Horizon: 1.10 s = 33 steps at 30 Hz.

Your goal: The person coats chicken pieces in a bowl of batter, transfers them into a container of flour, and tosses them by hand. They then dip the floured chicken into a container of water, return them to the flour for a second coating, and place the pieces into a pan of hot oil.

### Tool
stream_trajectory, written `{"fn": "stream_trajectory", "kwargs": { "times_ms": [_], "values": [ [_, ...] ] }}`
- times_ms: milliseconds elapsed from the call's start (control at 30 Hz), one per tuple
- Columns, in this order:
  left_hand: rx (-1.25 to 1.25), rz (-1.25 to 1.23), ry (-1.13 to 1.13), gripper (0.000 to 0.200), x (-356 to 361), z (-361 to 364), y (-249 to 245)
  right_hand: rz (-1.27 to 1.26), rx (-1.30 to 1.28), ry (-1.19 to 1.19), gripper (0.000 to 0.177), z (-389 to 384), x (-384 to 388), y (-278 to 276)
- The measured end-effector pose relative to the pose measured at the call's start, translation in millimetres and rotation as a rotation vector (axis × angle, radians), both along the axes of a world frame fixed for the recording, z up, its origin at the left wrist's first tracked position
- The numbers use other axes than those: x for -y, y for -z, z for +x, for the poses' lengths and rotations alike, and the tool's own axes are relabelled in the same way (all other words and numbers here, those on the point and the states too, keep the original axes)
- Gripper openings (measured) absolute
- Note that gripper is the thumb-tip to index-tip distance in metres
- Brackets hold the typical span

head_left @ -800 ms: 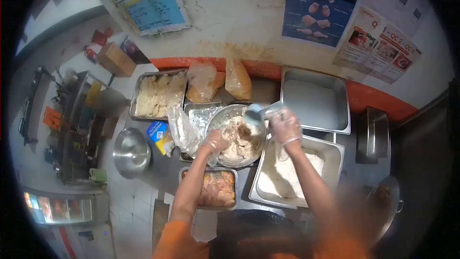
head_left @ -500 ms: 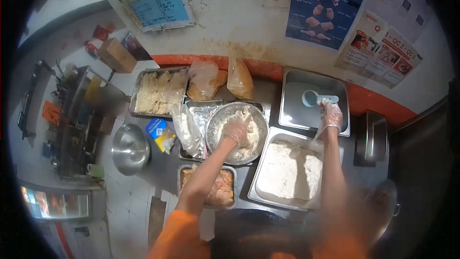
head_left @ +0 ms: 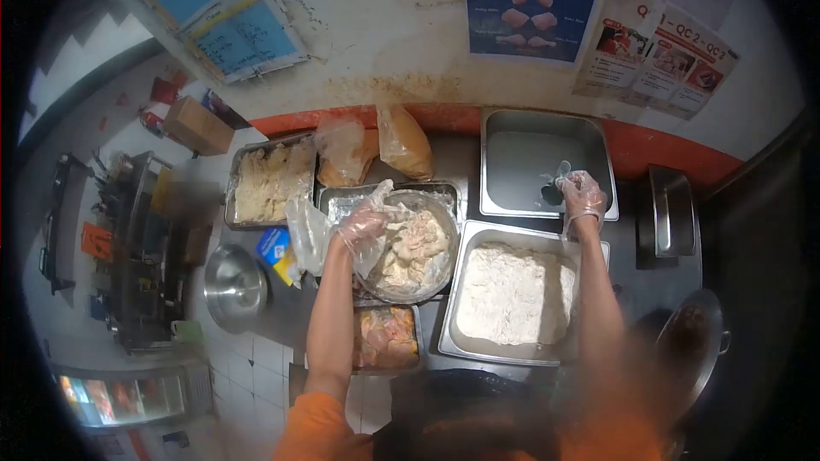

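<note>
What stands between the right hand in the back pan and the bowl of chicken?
Nothing visible blocks it. Only the rim of the back pan and a corner of the flour tray lie between the right hand and the bowl.

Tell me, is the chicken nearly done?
Partway, it seems. Done: a tray of coated pieces sits at the back. In hand: the left hand is on the bowl of wet chicken, the right hand holds a scoop in the far pan. Left: raw chicken waits in the near tray.
</note>
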<state>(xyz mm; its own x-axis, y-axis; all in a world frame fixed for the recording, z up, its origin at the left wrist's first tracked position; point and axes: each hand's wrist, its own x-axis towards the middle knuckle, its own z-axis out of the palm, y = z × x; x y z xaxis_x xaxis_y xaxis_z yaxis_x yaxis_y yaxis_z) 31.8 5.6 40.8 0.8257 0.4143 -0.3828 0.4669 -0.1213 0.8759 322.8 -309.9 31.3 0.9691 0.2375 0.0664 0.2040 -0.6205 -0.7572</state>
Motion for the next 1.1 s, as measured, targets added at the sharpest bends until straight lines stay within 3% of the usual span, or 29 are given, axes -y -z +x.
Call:
{"fn": "stream_trajectory", "kwargs": {
  "times_ms": [33, 133, 267, 367, 433, 467, 567, 700, 733, 800, 867, 967, 1100],
  "values": [
    [-0.044, 0.059, 0.022, 0.084, -1.6, -1.9, -8.7, -0.019, 0.020, -0.016, 0.024, 0.6, -0.1, 1.9],
    [-0.267, 0.417, 0.369, 0.098, -6.6, -7.8, 72.7, 0.058, 0.016, -0.035, 0.024, -4.8, 2.1, -0.2],
    [-0.617, 1.055, 0.594, 0.104, 66.2, 9.6, 70.5, 0.059, 0.052, -0.038, 0.026, -8.4, 1.1, -6.0],
    [-0.433, 0.901, 0.418, 0.105, 50.9, 16.3, 78.7, 0.007, 0.124, -0.038, 0.027, -11.1, 7.1, 3.5],
    [-0.472, 0.829, 0.353, 0.094, 37.8, 20.7, 86.2, -0.053, 0.218, -0.032, 0.026, -8.7, 2.1, 2.5],
    [-0.442, 0.833, 0.311, 0.090, 28.6, 19.8, 108.9, -0.054, 0.140, -0.027, 0.026, -7.6, 3.4, -1.0],
    [-0.393, 0.801, 0.301, 0.082, 19.7, 23.9, 103.9, 0.027, 0.130, -0.002, 0.025, -3.4, 9.9, 5.1],
    [0.001, 0.360, 0.075, 0.076, 9.4, 12.0, 89.1, 0.069, 0.171, -0.008, 0.023, -0.6, 11.7, 11.6],
    [0.025, -0.205, -0.117, 0.079, 17.4, 16.1, 43.8, 0.068, 0.176, -0.002, 0.023, -1.0, 10.7, 11.5],
    [0.128, -0.192, -0.005, 0.078, 2.2, 26.5, 45.2, 0.040, 0.226, -0.003, 0.023, -0.8, 11.1, 13.2],
    [0.185, 0.045, 0.140, 0.069, 6.3, 36.7, 41.9, 0.016, 0.249, -0.005, 0.024, -1.4, 11.0, 11.0],
    [-0.324, 0.774, 0.533, 0.060, 39.8, 53.4, 39.8, 0.048, 0.164, -0.002, 0.025, -2.5, 10.4, 6.8],
    [-0.552, 0.946, 0.380, 0.060, 60.2, 67.7, 99.3, 0.060, 0.150, 0.010, 0.025, -7.6, 10.8, 3.2]
  ]
}}
